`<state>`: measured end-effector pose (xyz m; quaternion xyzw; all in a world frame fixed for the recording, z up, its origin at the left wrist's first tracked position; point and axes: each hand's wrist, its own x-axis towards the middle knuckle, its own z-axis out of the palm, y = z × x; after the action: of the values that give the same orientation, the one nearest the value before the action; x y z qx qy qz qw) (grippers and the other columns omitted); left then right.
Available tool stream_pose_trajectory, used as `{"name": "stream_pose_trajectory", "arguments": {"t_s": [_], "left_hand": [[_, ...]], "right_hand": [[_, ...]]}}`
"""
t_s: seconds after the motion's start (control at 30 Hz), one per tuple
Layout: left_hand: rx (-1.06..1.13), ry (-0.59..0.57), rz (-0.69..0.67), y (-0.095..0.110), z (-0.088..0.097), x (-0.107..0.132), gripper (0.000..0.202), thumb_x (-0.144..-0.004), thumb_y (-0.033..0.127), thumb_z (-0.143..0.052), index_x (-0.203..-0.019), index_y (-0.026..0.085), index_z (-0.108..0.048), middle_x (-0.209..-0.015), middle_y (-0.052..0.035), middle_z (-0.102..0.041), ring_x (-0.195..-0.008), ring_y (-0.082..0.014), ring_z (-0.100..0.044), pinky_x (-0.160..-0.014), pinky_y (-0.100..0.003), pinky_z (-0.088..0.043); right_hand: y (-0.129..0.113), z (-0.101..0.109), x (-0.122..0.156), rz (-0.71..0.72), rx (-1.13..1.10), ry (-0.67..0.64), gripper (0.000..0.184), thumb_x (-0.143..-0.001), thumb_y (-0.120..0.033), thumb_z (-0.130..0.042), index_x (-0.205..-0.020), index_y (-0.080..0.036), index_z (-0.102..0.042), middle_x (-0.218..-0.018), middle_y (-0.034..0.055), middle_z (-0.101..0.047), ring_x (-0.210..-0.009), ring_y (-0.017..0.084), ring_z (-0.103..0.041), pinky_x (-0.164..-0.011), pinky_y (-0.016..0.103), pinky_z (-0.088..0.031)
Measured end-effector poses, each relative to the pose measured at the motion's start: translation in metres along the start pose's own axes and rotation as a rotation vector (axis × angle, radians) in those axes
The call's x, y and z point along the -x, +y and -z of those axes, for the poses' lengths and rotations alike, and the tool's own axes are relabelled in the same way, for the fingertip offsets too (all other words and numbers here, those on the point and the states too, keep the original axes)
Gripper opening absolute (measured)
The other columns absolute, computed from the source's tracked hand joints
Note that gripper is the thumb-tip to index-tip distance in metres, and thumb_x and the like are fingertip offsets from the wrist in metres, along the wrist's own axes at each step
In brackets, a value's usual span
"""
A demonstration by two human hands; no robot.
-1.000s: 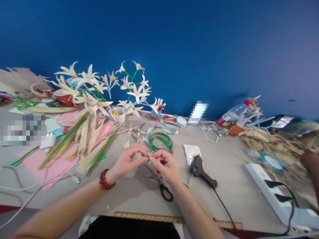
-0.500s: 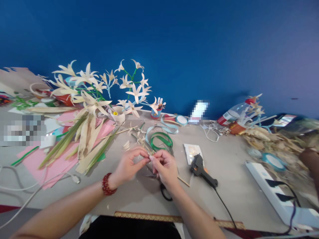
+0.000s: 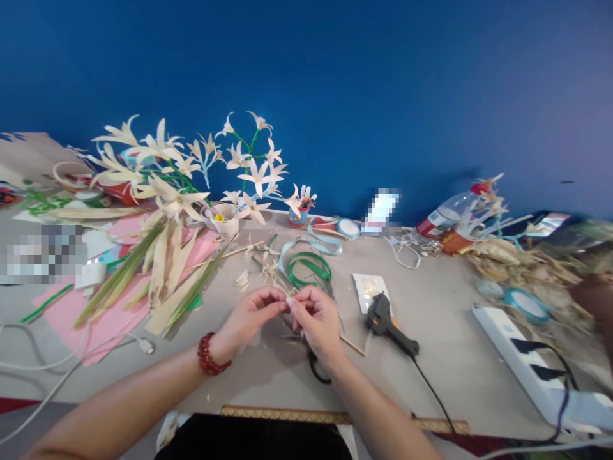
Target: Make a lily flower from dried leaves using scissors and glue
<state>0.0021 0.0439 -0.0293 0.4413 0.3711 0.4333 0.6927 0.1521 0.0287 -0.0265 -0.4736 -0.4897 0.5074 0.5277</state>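
My left hand [image 3: 251, 316] and my right hand [image 3: 317, 319] meet fingertip to fingertip above the grey table [image 3: 445, 345]. Both pinch a small pale piece that I cannot make out clearly. A red bead bracelet [image 3: 209, 355] circles my left wrist. Black-handled scissors [image 3: 313, 364] lie on the table under my right hand. A loop of green ribbon [image 3: 310, 268] lies just beyond the fingers, and a thin wooden stick [image 3: 352, 345] rests right of my right hand.
A black glue gun [image 3: 390, 326] with its cord lies to the right. Pale dried-leaf flowers [image 3: 177, 179] and long leaves on pink paper [image 3: 96, 319] fill the left. A white power strip [image 3: 536, 370], ribbon rolls, a bottle [image 3: 445, 220] and husks are right. Another person's arm [image 3: 596, 300] shows far right.
My hands have stayed together, pinching the small piece, with only slight finger shifts. The view has drifted a little.
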Motion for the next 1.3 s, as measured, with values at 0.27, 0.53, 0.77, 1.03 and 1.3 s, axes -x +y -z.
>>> {"name": "stream_pose_trajectory", "arguments": {"t_s": [0.27,0.53,0.77,1.03,1.3], "left_hand": [[-0.104,0.004,-0.041,0.000,0.002,-0.001,0.010,-0.077,0.026,-0.072,-0.079,0.016,-0.069,-0.078,-0.0008,-0.069,-0.076,-0.0129,-0.060,-0.075,-0.023,-0.046],[0.098,-0.050,0.062,-0.001,0.004,0.000,0.010,-0.079,0.025,-0.071,-0.081,0.015,-0.067,-0.081,-0.0013,-0.068,-0.080,-0.0133,-0.060,-0.080,-0.025,-0.044],[0.206,-0.142,0.076,0.010,0.001,0.002,0.016,-0.076,0.026,-0.074,-0.078,0.015,-0.062,-0.080,-0.0023,-0.066,-0.078,-0.0167,-0.063,-0.078,-0.030,-0.046],[0.406,-0.372,0.268,0.012,0.006,0.004,0.010,-0.083,0.024,-0.065,-0.085,0.014,-0.063,-0.073,-0.0055,-0.065,-0.088,-0.0254,-0.067,-0.089,-0.042,-0.046],[0.503,-0.437,0.375,0.013,0.006,0.006,0.009,-0.081,0.023,-0.067,-0.082,0.013,-0.066,-0.072,-0.0058,-0.063,-0.095,-0.0267,-0.065,-0.088,-0.041,-0.049]], "right_hand": [[0.001,-0.001,0.001,-0.002,-0.017,0.010,0.021,-0.081,-0.031,-0.065,-0.069,-0.018,-0.054,-0.041,-0.0073,-0.052,-0.033,0.004,-0.039,-0.034,0.014,-0.030],[0.002,0.002,0.000,-0.039,-0.068,-0.041,0.026,-0.081,-0.038,-0.066,-0.071,-0.018,-0.054,-0.042,-0.0068,-0.054,-0.031,0.003,-0.036,-0.033,0.013,-0.028],[0.001,0.004,-0.001,-0.038,-0.098,-0.093,0.023,-0.078,-0.039,-0.069,-0.074,-0.019,-0.059,-0.041,-0.0083,-0.051,-0.030,0.004,-0.036,-0.031,0.014,-0.027],[0.002,0.008,-0.005,-0.080,-0.248,-0.240,0.025,-0.073,-0.041,-0.074,-0.075,-0.018,-0.064,-0.048,-0.0026,-0.063,-0.030,0.005,-0.039,-0.032,0.016,-0.030],[0.008,0.008,-0.004,-0.142,-0.301,-0.231,0.028,-0.066,-0.040,-0.080,-0.071,-0.017,-0.065,-0.047,-0.0013,-0.065,-0.029,0.006,-0.042,-0.030,0.015,-0.027]]}}
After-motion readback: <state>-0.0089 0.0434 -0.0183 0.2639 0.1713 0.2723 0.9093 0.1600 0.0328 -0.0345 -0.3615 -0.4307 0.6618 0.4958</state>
